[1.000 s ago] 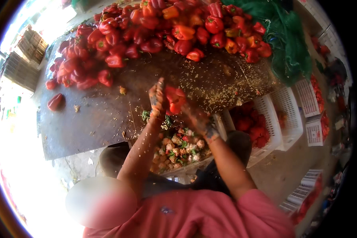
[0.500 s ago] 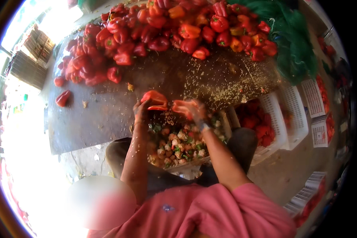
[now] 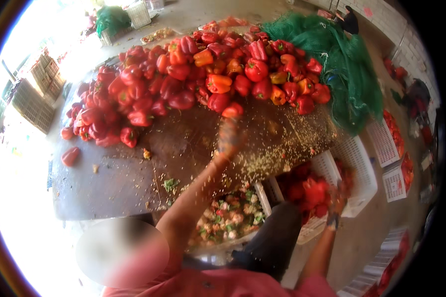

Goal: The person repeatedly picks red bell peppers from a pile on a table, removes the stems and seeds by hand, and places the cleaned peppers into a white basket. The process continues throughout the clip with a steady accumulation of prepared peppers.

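Note:
My left hand (image 3: 229,136) is stretched out over the table at the near edge of a big heap of red bell peppers (image 3: 181,72). Its blurred fingers are close to a red-orange bell pepper (image 3: 233,110); whether they touch it cannot be made out. Off to the right, my right hand (image 3: 336,200) is over a white crate (image 3: 327,163) of red pepper pieces (image 3: 309,190). Motion smears its fingers, so what they hold, if anything, does not show. Between my arms and legs, a crate of pepper cores (image 3: 235,218) sits below the table edge.
Pale seeds lie scattered over the brown table (image 3: 119,173), along with a green pepper scrap (image 3: 171,185). Green netting (image 3: 354,79) covers the far right corner. More white crates (image 3: 384,141) with red peppers stand on the floor at right; stacked crates (image 3: 33,105) are at left.
Both hands held red pepper halves above the cores. My left hand has moved forward to the heap, my right hand rightward over the white crate. A green scrap now shows on the table.

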`<state>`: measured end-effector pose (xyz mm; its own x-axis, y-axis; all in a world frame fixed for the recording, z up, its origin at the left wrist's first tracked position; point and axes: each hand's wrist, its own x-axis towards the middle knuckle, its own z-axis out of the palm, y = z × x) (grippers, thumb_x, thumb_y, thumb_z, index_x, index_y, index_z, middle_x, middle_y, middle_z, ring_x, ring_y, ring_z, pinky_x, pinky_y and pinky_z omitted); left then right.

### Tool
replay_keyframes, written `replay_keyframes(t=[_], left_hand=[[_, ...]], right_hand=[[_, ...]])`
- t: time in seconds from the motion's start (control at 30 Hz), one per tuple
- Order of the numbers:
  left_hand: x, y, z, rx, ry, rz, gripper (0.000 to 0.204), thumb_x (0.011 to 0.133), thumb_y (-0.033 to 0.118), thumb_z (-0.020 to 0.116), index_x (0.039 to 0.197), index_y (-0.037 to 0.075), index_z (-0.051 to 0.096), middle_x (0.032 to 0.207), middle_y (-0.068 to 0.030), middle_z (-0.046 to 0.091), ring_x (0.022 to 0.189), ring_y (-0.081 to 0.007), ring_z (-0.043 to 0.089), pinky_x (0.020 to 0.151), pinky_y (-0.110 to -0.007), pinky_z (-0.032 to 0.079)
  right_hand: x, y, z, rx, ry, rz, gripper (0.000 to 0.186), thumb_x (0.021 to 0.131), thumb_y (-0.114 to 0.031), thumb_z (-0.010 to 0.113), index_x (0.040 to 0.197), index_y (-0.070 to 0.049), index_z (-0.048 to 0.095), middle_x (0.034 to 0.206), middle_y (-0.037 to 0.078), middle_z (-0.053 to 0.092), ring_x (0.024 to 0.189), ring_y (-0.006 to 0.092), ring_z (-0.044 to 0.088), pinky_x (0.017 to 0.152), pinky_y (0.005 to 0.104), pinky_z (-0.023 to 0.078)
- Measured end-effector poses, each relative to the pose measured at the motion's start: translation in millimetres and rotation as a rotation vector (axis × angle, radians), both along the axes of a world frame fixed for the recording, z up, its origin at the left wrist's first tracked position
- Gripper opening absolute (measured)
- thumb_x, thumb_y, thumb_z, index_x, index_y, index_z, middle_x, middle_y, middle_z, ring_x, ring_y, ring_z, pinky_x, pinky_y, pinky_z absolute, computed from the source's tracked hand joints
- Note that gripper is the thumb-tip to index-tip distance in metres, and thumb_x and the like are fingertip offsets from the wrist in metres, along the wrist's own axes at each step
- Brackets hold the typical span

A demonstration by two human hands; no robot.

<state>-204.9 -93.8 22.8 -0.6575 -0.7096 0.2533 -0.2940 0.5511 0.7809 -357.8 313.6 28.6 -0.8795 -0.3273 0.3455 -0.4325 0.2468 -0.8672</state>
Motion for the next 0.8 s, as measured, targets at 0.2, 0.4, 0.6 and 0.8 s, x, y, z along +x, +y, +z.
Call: replay_keyframes(t=[0.2, 0.4, 0.6, 0.8], left_hand=[[-50, -116, -6, -0.46, -0.532, 0.281, 0.056, 0.074, 0.033, 0.069, 0.127, 0.03, 0.05, 0.124, -0.023, 0.053, 0.114, -0.0411, 0.052, 0.09, -0.05, 0.046], [14, -106, -3, -0.237, -0.489, -0.137, 0.062, 0.069, 0.016, 0.071, 0.127, 0.024, 0.051, 0.116, -0.0178, 0.06, 0.108, -0.0371, 0.056, 0.085, -0.046, 0.049], [174, -17, -11, -0.177, -0.116, -0.255, 0.072, 0.066, 0.003, 0.07, 0.134, 0.008, 0.045, 0.127, -0.0162, 0.053, 0.116, -0.0367, 0.052, 0.094, -0.045, 0.046], [191, 43, -5, -0.452, -0.253, 0.012, 0.037, 0.079, 0.02, 0.061, 0.114, 0.011, 0.058, 0.12, -0.0109, 0.055, 0.109, -0.0348, 0.052, 0.091, -0.046, 0.042]], right_hand=[[29, -32, 4, -0.056, -0.319, -0.07, 0.028, 0.091, -0.017, 0.058, 0.112, 0.001, 0.06, 0.11, 0.01, 0.062, 0.096, 0.0182, 0.06, 0.081, 0.0301, 0.05], [69, -150, -10, 0.038, -0.252, 0.479, 0.035, 0.092, -0.012, 0.058, 0.124, 0.001, 0.053, 0.113, 0.01, 0.061, 0.098, 0.0175, 0.06, 0.087, 0.0283, 0.05], [165, -269, -27, 0.17, 0.089, 0.719, 0.032, 0.09, -0.017, 0.055, 0.119, -0.004, 0.055, 0.11, 0.018, 0.063, 0.099, 0.0329, 0.063, 0.078, 0.0388, 0.051], [231, -288, -88, 0.453, -0.148, 0.743, 0.03, 0.083, -0.012, 0.061, 0.112, -0.006, 0.06, 0.094, 0.017, 0.065, 0.083, 0.0307, 0.065, 0.07, 0.0409, 0.052]])
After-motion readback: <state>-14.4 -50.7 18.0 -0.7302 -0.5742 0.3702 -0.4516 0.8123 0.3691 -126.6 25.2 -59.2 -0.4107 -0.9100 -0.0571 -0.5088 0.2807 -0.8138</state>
